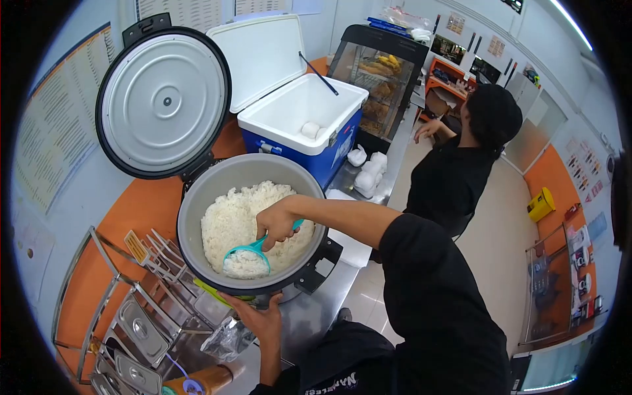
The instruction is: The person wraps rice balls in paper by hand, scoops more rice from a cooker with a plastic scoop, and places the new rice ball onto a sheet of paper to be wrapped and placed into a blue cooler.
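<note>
My right hand (278, 220) is closed around the handle of a teal scoop (229, 253), whose bowl holds white rice. The scoop is inside a large rice cooker (192, 217), over a heap of cooked rice (230, 210). Below the cooker's near rim is my left hand (260, 319), fingers stretched out and thumb apart; whether it touches the cooker cannot be made out. A lime-green thing (205, 288), partly hidden by the cooker, shows close to its fingertips. The cooker's round lid (164, 99) stands raised on its hinge.
Behind the cooker, a blue cooler (289, 155) with its lid up holds white wrapped bundles. More wrapped bundles (372, 174) lie on the metal counter beside a glass food warmer (375, 79). A co-worker in black (454, 164) stands at right. Metal lids (141, 329) and racks are at lower left.
</note>
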Available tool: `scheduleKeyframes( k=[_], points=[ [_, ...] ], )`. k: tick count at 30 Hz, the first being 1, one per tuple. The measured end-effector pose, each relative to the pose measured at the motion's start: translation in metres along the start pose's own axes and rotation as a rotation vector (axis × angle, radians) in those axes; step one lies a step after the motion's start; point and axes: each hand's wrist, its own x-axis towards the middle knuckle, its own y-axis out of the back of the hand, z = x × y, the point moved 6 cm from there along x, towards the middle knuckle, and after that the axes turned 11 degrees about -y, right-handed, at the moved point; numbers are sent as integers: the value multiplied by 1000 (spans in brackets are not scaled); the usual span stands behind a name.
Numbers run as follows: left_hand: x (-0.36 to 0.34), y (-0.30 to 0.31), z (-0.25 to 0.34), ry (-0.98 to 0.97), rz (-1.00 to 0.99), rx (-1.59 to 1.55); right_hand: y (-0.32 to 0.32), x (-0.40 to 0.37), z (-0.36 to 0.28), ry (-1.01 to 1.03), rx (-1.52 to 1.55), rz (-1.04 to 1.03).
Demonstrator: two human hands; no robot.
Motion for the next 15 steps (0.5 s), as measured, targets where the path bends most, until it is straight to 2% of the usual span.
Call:
scheduleKeyframes(
  k=[10,13,15],
  points=[
    [-2,-2,2,-18,-7,35,0,-10,29,-3,162,-99],
    [-7,-5,-5,-40,-25,42,7,-24,35,48,276,-38],
    [-9,-8,-6,18,-53,-48,19,-40,42,55,398,77]
  ],
)
